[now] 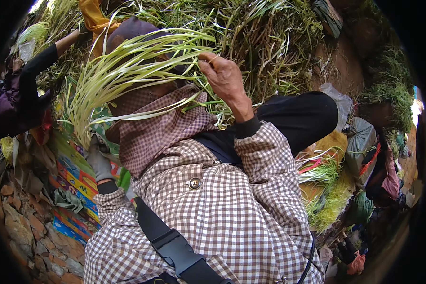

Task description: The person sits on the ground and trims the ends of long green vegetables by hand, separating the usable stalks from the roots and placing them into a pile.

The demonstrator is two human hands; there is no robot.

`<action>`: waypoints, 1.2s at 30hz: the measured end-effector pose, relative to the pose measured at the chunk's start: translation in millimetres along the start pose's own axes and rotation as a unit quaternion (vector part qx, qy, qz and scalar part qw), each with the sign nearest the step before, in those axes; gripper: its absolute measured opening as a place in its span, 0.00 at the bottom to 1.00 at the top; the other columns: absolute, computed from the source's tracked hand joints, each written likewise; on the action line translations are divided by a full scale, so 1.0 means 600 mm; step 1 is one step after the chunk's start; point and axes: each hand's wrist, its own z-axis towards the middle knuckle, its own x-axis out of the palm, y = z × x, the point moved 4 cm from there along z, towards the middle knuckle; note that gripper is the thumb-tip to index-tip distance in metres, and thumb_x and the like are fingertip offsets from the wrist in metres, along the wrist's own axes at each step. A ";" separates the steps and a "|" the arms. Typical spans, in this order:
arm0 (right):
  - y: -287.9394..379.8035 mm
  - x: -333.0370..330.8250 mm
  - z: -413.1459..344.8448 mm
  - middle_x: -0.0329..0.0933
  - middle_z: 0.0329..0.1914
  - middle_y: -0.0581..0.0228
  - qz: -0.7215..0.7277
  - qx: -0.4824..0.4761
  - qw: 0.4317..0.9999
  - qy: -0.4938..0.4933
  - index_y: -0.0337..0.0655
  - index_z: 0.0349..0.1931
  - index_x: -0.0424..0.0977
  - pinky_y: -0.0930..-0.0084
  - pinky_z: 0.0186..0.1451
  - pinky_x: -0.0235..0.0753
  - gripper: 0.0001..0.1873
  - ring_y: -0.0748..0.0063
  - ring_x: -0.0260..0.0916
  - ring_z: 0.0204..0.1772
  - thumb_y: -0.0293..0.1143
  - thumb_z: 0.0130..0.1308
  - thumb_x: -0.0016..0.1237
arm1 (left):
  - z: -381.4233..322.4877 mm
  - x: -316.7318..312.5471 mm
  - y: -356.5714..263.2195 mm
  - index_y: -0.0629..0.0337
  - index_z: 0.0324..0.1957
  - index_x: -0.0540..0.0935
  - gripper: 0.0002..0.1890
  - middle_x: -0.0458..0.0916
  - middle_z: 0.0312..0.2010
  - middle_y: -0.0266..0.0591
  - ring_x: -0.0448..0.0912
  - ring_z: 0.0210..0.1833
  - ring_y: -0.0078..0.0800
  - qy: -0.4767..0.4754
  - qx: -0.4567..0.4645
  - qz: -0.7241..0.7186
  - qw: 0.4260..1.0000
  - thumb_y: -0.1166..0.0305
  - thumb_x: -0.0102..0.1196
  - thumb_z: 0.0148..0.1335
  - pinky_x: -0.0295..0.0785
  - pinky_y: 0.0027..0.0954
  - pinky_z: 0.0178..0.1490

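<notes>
My left hand (98, 161), in a grey glove, grips the pale base of a bunch of long yellow-green leaves (127, 74), which look like blanched chives. The leaves fan up and to the right, above my lap. My bare right hand (225, 78) is at their tip ends, thumb and forefinger pinched together on what looks like a thin leaf (214, 58). Below the bunch, a purple checked cloth (163, 127) covers part of my lap. My right knee (301, 117), in black cloth, is bent out to the side.
A large heap of cut green and brown stalks (262, 42) lies ahead. Tied bundles of leaves (319, 167) and a grey sack (360, 142) sit at right. Another person's dark sleeve (35, 71) reaches in at left, above a colourful printed mat (78, 181) and stony ground (32, 227).
</notes>
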 end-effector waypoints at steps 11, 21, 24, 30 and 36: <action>0.023 0.047 0.006 0.74 0.28 0.56 0.002 -0.135 0.991 0.008 0.41 0.35 0.75 0.63 0.34 0.73 0.09 0.53 0.74 0.31 0.35 0.59 0.53 | 0.000 -0.011 0.011 0.60 0.38 0.78 0.03 0.75 0.23 0.31 0.70 0.18 0.18 -0.024 -0.010 -0.057 0.998 0.75 0.51 0.63 0.61 0.19 0.19; -0.011 0.116 0.013 0.70 0.23 0.45 -0.068 0.019 0.992 0.103 0.33 0.29 0.72 0.56 0.33 0.71 0.13 0.42 0.71 0.28 0.37 0.62 0.43 | 0.003 -0.045 0.014 0.59 0.30 0.76 0.09 0.71 0.21 0.30 0.67 0.21 0.21 -0.025 0.007 0.035 0.999 0.65 0.52 0.64 0.60 0.25 0.26; -0.100 0.107 0.014 0.67 0.16 0.58 -0.070 0.115 0.990 0.042 0.39 0.21 0.68 0.60 0.28 0.69 0.16 0.58 0.65 0.19 0.41 0.61 0.43 | 0.006 -0.043 0.011 0.58 0.40 0.77 0.05 0.70 0.22 0.29 0.66 0.19 0.18 -0.021 0.010 0.021 1.000 0.73 0.51 0.63 0.59 0.20 0.22; -0.200 -0.061 -0.029 0.72 0.23 0.60 -0.179 0.216 0.954 -0.102 0.39 0.33 0.72 0.63 0.35 0.72 0.13 0.61 0.71 0.27 0.40 0.61 0.45 | 0.009 -0.128 0.036 0.58 0.31 0.76 0.04 0.68 0.20 0.30 0.64 0.18 0.19 -0.059 -0.037 -0.008 0.998 0.72 0.51 0.62 0.58 0.23 0.22; -0.141 -0.084 -0.037 0.78 0.30 0.52 -0.218 -0.024 0.961 -0.172 0.42 0.52 0.72 0.60 0.38 0.73 0.18 0.52 0.75 0.32 0.35 0.61 0.48 | 0.012 -0.140 0.034 0.59 0.29 0.75 0.07 0.67 0.20 0.31 0.62 0.17 0.20 -0.109 -0.042 -0.004 0.993 0.70 0.50 0.63 0.59 0.24 0.23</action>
